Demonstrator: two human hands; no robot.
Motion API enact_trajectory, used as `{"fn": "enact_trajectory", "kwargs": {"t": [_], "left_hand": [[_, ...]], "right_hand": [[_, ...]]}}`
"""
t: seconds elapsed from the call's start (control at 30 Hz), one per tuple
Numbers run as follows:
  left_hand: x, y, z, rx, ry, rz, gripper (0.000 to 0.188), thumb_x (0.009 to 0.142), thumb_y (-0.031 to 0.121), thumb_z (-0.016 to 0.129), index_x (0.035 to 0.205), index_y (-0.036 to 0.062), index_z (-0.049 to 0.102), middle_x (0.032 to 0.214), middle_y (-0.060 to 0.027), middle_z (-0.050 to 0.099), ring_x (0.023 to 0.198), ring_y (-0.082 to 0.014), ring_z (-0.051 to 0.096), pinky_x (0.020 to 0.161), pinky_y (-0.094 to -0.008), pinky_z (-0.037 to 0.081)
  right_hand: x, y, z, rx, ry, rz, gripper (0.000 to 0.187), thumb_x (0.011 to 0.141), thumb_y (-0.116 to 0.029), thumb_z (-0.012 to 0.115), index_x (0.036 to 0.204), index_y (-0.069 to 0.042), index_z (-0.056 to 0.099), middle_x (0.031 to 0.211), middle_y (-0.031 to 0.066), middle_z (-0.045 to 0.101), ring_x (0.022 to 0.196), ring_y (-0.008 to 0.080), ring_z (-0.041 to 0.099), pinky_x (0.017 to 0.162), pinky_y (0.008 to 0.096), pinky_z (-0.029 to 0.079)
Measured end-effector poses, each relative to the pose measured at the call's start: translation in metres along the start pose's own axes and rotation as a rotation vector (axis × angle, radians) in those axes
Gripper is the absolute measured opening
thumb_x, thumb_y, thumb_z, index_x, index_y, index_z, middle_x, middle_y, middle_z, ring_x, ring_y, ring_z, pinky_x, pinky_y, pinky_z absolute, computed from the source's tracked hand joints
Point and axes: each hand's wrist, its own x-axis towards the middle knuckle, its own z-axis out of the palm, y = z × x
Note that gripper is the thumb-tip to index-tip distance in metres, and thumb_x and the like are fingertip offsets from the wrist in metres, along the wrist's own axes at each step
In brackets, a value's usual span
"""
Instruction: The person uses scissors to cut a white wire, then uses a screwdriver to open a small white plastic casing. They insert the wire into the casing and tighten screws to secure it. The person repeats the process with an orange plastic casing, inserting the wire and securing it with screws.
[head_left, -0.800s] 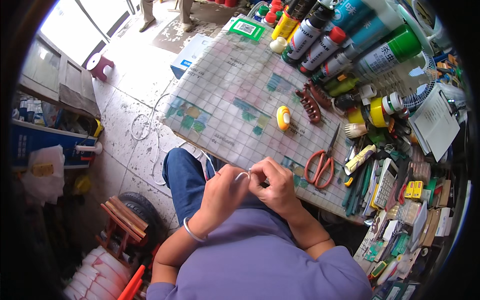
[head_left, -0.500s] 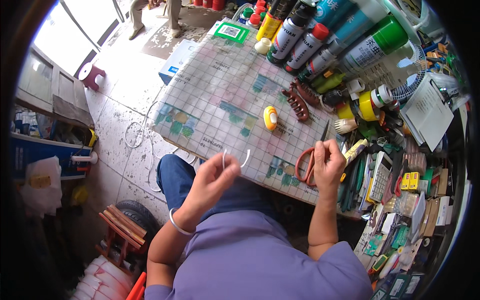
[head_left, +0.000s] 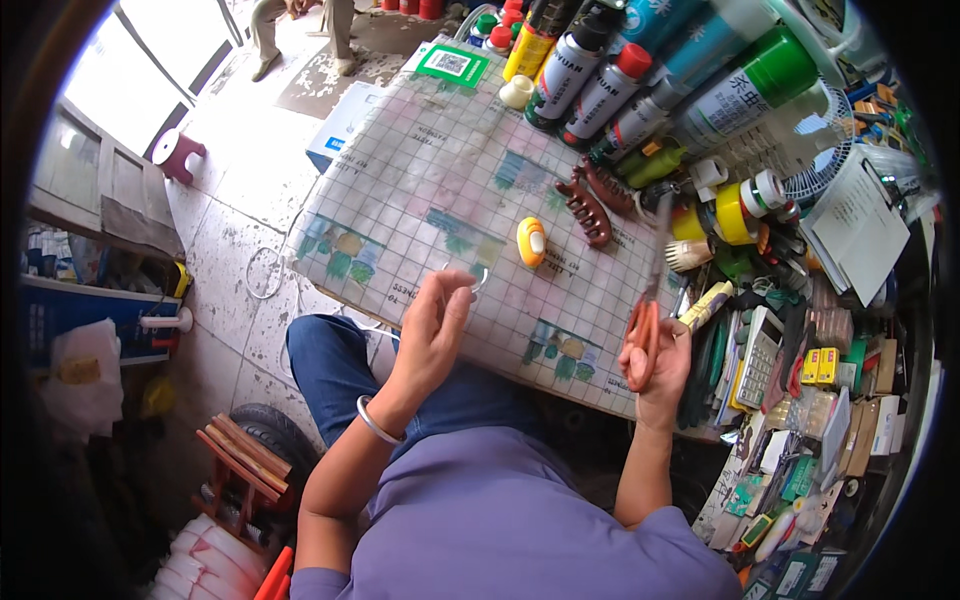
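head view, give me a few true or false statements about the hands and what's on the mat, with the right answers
1. The right hand holds scissors with orange handles. True.
2. The left hand is empty and lies flat on the mat. False: it is raised and pinches a thin curved wire.
3. A yellow and white oval thing lies on the checked mat. True.
4. The brown hair clip is in the left hand. False: it lies on the mat near the spray cans.
5. The left wrist wears a silver bangle. True.
6. The two hands touch each other. False: they are well apart.
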Motion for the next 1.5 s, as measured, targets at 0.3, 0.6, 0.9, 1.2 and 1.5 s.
{"fn": "enact_trajectory", "kwargs": {"t": [0.3, 0.6, 0.9, 1.2, 1.5], "left_hand": [[-0.016, 0.036, -0.012, -0.543, 0.013, -0.349, 0.018, 0.09, 0.013, 0.062, 0.103, 0.0019, 0.056, 0.076, 0.0026, 0.048, 0.062, -0.0066, 0.039, 0.055, -0.0208, 0.033], [-0.021, 0.045, -0.012, -0.78, -0.016, -0.246, 0.016, 0.091, 0.013, 0.061, 0.102, 0.0025, 0.057, 0.074, 0.0018, 0.05, 0.066, -0.0069, 0.046, 0.057, -0.0193, 0.035], [-0.026, 0.044, -0.001, -0.258, 0.008, -0.101, 0.014, 0.09, 0.004, 0.059, 0.102, -0.0023, 0.061, 0.091, -0.0028, 0.053, 0.083, -0.0081, 0.047, 0.074, -0.0212, 0.037], [-0.025, 0.048, 0.005, -0.147, 0.03, -0.075, 0.014, 0.086, -0.001, 0.06, 0.1, -0.0012, 0.062, 0.089, -0.0034, 0.054, 0.083, -0.0088, 0.05, 0.073, -0.0221, 0.038], [-0.018, 0.049, 0.006, 0.418, 0.087, 0.294, 0.018, 0.075, -0.006, 0.066, 0.09, 0.0024, 0.063, 0.067, -0.0038, 0.049, 0.056, -0.0133, 0.049, 0.053, -0.0249, 0.039]], "right_hand": [[0.024, -0.013, 0.076, -0.703, -0.624, -0.01, 0.065, 0.057, -0.014, 0.087, 0.106, -0.006, 0.046, 0.087, 0.0047, 0.051, 0.073, 0.0153, 0.05, 0.063, 0.0287, 0.045], [0.042, -0.006, 0.095, -0.742, -0.776, -0.346, 0.057, 0.061, -0.026, 0.084, 0.102, -0.004, 0.051, 0.083, 0.0079, 0.056, 0.065, 0.0211, 0.055, 0.058, 0.0337, 0.047], [0.043, 0.0, 0.091, -0.729, -0.745, -0.438, 0.061, 0.058, -0.031, 0.086, 0.101, -0.004, 0.051, 0.078, 0.0054, 0.054, 0.059, 0.0191, 0.054, 0.055, 0.0326, 0.047], [0.04, 0.004, 0.086, -0.801, -0.727, -0.431, 0.07, 0.054, -0.04, 0.088, 0.098, -0.003, 0.048, 0.071, 0.0063, 0.053, 0.056, 0.0206, 0.055, 0.053, 0.032, 0.046], [0.036, 0.017, 0.086, -0.786, -0.645, -0.581, 0.07, 0.057, -0.044, 0.086, 0.094, -0.001, 0.045, 0.067, 0.0061, 0.05, 0.05, 0.0214, 0.053, 0.051, 0.0311, 0.045]]}}
